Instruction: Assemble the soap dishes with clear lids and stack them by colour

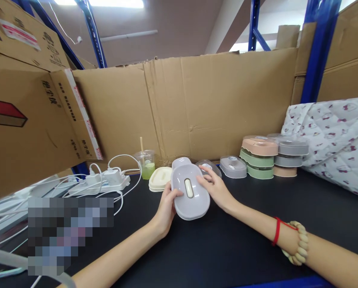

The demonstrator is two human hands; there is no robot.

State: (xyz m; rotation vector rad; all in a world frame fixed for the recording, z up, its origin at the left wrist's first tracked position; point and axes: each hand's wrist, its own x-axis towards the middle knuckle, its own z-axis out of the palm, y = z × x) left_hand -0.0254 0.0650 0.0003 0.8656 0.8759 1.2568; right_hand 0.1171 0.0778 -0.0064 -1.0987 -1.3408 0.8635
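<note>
A glossy lilac-grey oval plastic dish (182, 203) is held tilted up above the black table, its face toward me. A narrow slot in its middle shows a cream piece (189, 188). My left hand (166, 210) is closed on the dish's left edge, thumb on the face and fingers behind. At the upper right edge, my right hand (216, 188) grips it with the thumb on the face and the other fingers partly extended. Just behind stand another lilac-grey dish (181, 161), a cream dish stack (160, 178) and a clear lid (210, 166), partly hidden.
On the black table (227, 248), a grey lidded box (233, 167) stands beside stacked peach, green and grey boxes (258, 158). Left are a drink cup (147, 166) and a power strip (115, 181) with tangled white cables. A cardboard wall (221, 100) closes the back; patterned quilted fabric (338, 140) lies right.
</note>
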